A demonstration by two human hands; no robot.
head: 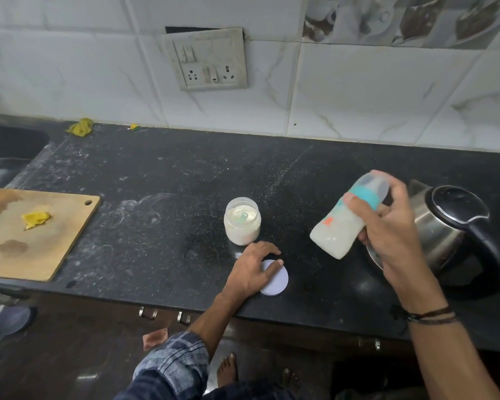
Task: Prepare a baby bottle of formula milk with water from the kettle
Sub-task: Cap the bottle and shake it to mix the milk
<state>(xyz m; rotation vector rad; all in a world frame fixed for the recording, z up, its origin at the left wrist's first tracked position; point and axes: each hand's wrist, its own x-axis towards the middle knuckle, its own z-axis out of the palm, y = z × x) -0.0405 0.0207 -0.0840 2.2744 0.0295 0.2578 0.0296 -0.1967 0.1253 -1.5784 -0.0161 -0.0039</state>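
My right hand (387,229) grips a baby bottle (341,226) full of white milk, tilted with its teal collar and clear cap pointing up and right, held above the black counter (156,197). Behind that hand stands a steel kettle (451,229) with a black lid and handle. An open jar of formula powder (242,220) with a scoop inside sits mid-counter. My left hand (254,269) rests on the jar's round white lid (276,280), which lies flat near the counter's front edge.
A wooden cutting board (32,235) with a yellow scrap lies at the left. A sink (6,148) is at the far left. A yellow cloth (81,127) sits by the tiled wall under a switch panel (208,60).
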